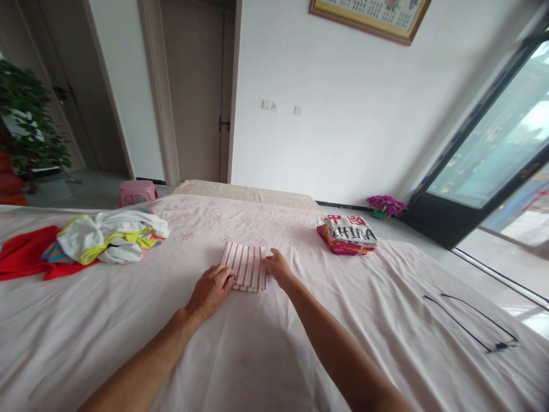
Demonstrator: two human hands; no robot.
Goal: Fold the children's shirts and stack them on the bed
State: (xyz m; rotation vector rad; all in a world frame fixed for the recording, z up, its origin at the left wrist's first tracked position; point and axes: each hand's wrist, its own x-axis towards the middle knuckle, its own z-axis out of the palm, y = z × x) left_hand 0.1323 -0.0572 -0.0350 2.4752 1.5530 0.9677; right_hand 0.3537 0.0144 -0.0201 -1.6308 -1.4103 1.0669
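A white cloth with red stripes, folded into a small square, lies flat in front of me. My left hand is at its lower left edge, fingers curled closed over the fabric. At the opposite side, my right hand pinches the right edge between thumb and fingers. The fingertips of both hands are partly hidden. Off to the right sits a stack of folded garments, its top piece white with "CHINA" lettering. A loose heap of white and yellow clothes lies to the left beside a red garment.
Everything rests on a wide surface under a pale pink sheet, wrinkled at the right. A thin black frame like glasses lies there. Beyond the far edge stand a pink stool and purple flowers.
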